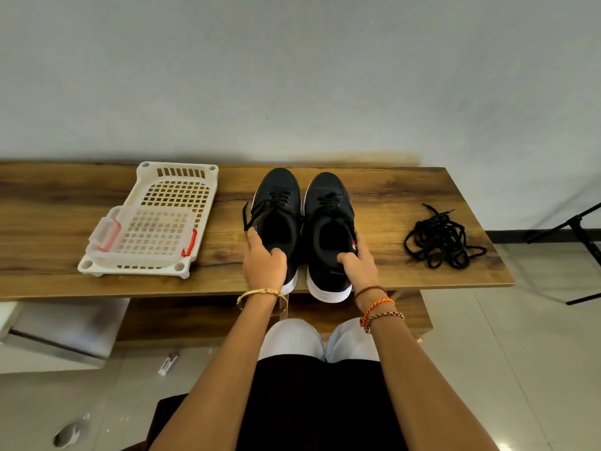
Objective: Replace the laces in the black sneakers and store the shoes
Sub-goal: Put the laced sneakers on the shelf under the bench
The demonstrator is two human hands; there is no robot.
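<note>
Two black sneakers stand side by side, toes pointing far, at the near edge of a wooden table (390, 190). The left hand (264, 262) grips the heel collar of the left sneaker (276, 203), thumb curled inside; the right hand (357, 263) grips the right sneaker (328, 203) likewise. A tangle of loose black laces (442, 237) lies right; a white perforated basket (172, 196) holding a clear lidded container (146, 234) sits left.

One camera sits on the person's head — it looks forward and down at the wooden table (390, 196), close by.
</note>
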